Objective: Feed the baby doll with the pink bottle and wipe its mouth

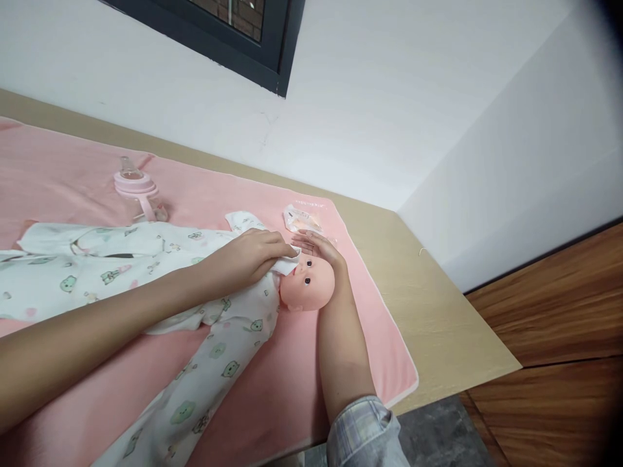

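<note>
A baby doll (314,288) lies on its back in white clothes printed with green and pink figures (233,311). Its bare head points to the right. My left hand (256,256) is closed on a small white cloth (287,263), which is pressed to the lower part of the doll's face by the mouth and chin. Curved around the top and far side of the head is my right hand (316,245), its fingers stretched out and holding nothing. The palm is partly hidden by the head. Close beyond those fingers lies a small clear plastic packet (300,219).
A pink blanket (379,350) lies under the doll on a light wooden tabletop (413,292). A pink-lidded baby bottle (139,188) stands beyond the doll's legs. A white wall (350,117) with a dark-framed window (272,65) borders the table, and wooden panels (559,298) stand at right.
</note>
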`<state>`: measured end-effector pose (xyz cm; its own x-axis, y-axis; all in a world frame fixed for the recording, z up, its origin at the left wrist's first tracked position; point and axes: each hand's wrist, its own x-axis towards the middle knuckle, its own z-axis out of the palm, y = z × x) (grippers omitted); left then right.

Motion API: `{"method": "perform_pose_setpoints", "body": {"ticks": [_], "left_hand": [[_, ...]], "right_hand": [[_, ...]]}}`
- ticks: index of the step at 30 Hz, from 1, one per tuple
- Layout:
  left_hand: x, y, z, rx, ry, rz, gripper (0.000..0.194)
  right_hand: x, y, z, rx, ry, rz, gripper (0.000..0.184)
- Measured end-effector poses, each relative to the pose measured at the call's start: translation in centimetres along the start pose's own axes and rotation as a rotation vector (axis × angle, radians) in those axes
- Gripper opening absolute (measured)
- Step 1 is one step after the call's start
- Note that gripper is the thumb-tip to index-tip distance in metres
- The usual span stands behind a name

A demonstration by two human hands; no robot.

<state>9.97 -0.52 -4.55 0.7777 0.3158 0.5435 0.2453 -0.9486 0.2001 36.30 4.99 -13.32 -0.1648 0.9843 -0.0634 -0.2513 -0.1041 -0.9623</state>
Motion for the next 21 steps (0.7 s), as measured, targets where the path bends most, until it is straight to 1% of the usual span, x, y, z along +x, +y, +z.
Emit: {"method": "perform_pose_setpoints", "body": {"ticks": [3,8,14,21], "left_hand": [[0.11,0.34,-0.24,-0.061,-0.030,-0.008,0.038],[-0.02,0.31,-0.09,-0.038,-0.057,-0.013,0.040],[0.00,0.27,0.01,-0.011,-0.009,-0.006,0.039],[-0.10,0.00,0.37,0.016,-0.001,-0.036,0.040]], "right_hand": [[-0.02,0.02,-0.06,-0.016,0.004,0.022,0.023],[0.02,0.06,-0.03,-0.010,0.021,0.035,0.023],[0.12,0.03,0.04,-0.021,0.024,0.024,0.024],[0.11,-0.05,0.18,-0.002,0.027,0.020,0.024]]}}
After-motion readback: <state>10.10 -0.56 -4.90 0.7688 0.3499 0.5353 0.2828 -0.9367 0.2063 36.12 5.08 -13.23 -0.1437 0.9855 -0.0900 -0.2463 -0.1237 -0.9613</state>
